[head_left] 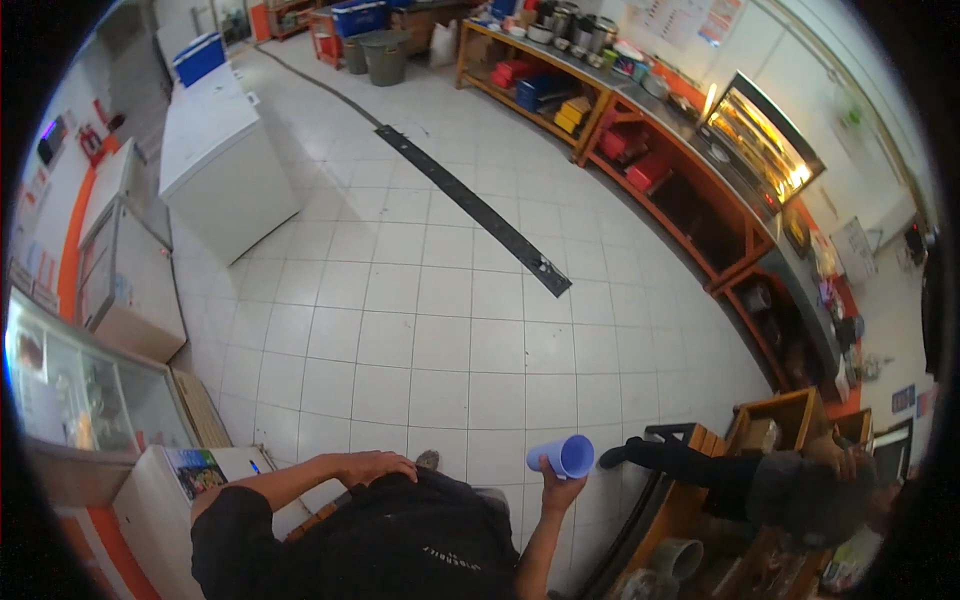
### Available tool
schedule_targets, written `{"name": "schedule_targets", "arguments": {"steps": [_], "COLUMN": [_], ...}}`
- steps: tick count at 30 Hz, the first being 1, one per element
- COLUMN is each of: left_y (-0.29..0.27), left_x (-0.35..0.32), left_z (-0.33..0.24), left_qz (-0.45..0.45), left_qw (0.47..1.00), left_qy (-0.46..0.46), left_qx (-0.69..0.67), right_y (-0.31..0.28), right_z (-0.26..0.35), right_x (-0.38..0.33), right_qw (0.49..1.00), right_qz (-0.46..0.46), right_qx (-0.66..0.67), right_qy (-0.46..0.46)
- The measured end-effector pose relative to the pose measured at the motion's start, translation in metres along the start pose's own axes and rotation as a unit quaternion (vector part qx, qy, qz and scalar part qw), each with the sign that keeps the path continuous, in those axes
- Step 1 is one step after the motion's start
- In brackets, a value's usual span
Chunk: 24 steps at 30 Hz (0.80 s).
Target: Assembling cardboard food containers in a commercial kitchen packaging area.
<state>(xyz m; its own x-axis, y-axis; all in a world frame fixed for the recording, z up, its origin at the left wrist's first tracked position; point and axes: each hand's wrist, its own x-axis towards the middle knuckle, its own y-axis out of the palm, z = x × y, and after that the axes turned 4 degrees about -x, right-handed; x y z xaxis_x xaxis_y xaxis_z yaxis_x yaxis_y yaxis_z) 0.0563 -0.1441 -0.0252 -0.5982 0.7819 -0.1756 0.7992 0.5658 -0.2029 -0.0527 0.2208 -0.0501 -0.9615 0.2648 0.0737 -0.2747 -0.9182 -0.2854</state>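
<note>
My right hand [562,490] is wrapped round a blue-violet plastic cup [574,457], held out ahead of me over the floor. The cup leans so that its mouth shows; whether anything is in it I cannot tell. Across my body lies my left arm, and my left hand [380,467] rests flat on the front of my black shirt [400,540] with nothing seen in it. One of my shoes [428,460] peeks out just past that hand.
A person in dark clothes [790,490] is at my right beside wooden shelving [690,500]. White chest freezer [225,170] and a glass display case [95,400] line the left. A black floor strip [470,205] crosses the tiles. Orange-framed counters [680,225] carry a lit food warmer [760,140].
</note>
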Motion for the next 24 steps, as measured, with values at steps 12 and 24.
{"name": "schedule_targets", "arguments": {"steps": [12, 24], "left_y": [-0.041, -0.091], "left_x": [0.049, 0.171], "left_z": [-0.006, 0.006], "left_qz": [-0.054, -0.262], "left_qw": [0.994, 0.959], "left_qy": [-0.096, -0.094], "left_qx": [-0.012, -0.062], "right_y": [0.037, 0.065], "right_z": [0.044, 0.116], "right_x": [0.135, 0.355], "right_qw": [0.996, 0.982], "right_qz": [0.083, 0.142], "right_qx": [0.025, 0.039], "right_qy": [-0.014, -0.118]}}
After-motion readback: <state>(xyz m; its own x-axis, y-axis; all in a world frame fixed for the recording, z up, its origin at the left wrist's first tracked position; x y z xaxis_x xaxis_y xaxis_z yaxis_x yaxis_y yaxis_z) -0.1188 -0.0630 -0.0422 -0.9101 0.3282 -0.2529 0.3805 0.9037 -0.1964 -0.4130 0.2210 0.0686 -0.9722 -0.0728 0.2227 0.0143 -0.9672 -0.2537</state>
